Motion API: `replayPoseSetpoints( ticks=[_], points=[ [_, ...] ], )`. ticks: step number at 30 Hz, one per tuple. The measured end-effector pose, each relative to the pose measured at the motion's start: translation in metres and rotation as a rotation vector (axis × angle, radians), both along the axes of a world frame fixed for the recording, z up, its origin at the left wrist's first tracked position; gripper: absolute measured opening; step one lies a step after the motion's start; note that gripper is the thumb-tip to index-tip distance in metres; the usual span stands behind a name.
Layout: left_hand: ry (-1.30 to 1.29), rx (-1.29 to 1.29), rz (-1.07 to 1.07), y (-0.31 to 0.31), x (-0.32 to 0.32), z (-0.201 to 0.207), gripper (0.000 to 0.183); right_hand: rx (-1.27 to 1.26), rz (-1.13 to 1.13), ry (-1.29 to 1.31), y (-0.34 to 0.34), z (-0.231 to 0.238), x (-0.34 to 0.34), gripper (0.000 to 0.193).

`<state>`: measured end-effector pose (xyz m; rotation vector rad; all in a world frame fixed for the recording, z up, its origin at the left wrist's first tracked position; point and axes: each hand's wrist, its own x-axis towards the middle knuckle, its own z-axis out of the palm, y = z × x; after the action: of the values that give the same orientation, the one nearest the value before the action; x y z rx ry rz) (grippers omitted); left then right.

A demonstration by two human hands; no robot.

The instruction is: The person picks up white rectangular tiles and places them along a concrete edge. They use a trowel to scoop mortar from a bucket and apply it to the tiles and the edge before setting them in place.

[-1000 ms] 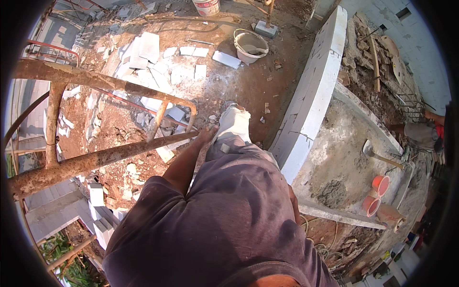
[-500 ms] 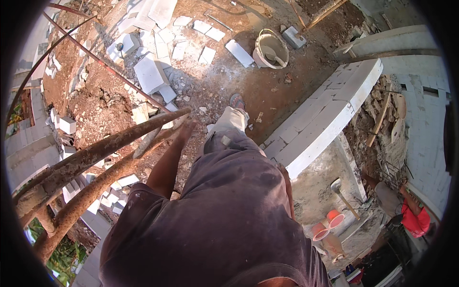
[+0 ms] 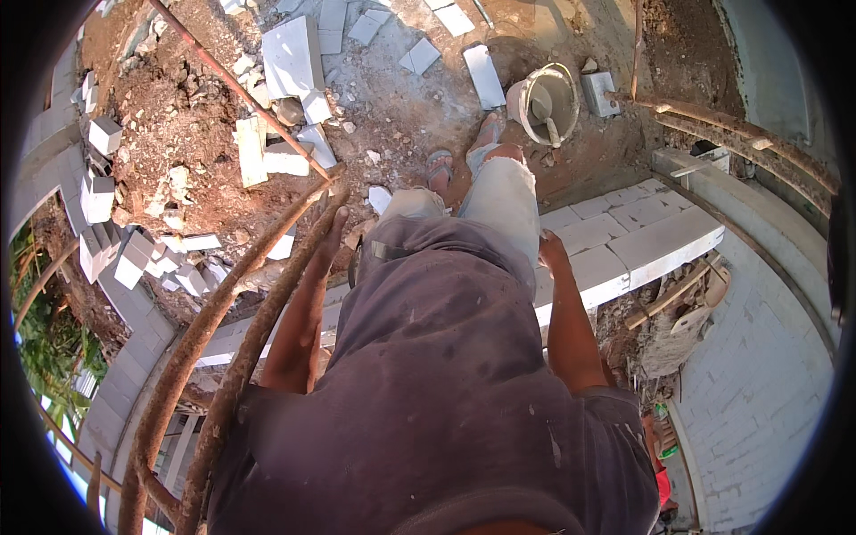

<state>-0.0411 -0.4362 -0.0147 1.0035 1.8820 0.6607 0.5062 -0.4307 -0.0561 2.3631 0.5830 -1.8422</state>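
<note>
Two bare hands hang forward of the torso. The left hand [image 3: 332, 230] is at the upper end of a rusty pole [image 3: 265, 332]; whether its fingers close around the metal cannot be told. The pole's long axis slants from that hand back toward the lower left, along the outside of the left forearm; the right hand [image 3: 552, 251] is well apart from it. The right hand is beside the thigh, at the near end of a block wall's [image 3: 637, 227] visible top, which extends rightward; its finger closure cannot be determined. Farther ahead, right of the feet, stands a bucket [image 3: 516, 102], with a pale block [image 3: 483, 77] just to its left.
</note>
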Motion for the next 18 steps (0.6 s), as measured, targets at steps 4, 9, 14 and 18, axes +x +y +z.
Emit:
replayPoseSetpoints(
  ticks=[4,9,14,18],
  points=[
    [0.119,-0.122,0.017,0.002,0.007,0.03,0.084,0.147,0.278,-0.008,0.139,-0.072,0.026,0.065],
    [-0.216,-0.168,0.508,-0.026,0.024,0.011,0.088,0.168,0.423,0.108,0.346,-0.191,0.019,0.065],
    [-0.21,-0.306,1.07,0.011,0.08,0.034,0.083,0.05,0.531,0.165,0.541,-0.29,-0.039,0.065],
    [-0.073,-0.384,1.279,0.05,0.088,0.023,0.082,0.04,0.673,0.141,0.653,-0.413,-0.05,0.068]
  ],
)
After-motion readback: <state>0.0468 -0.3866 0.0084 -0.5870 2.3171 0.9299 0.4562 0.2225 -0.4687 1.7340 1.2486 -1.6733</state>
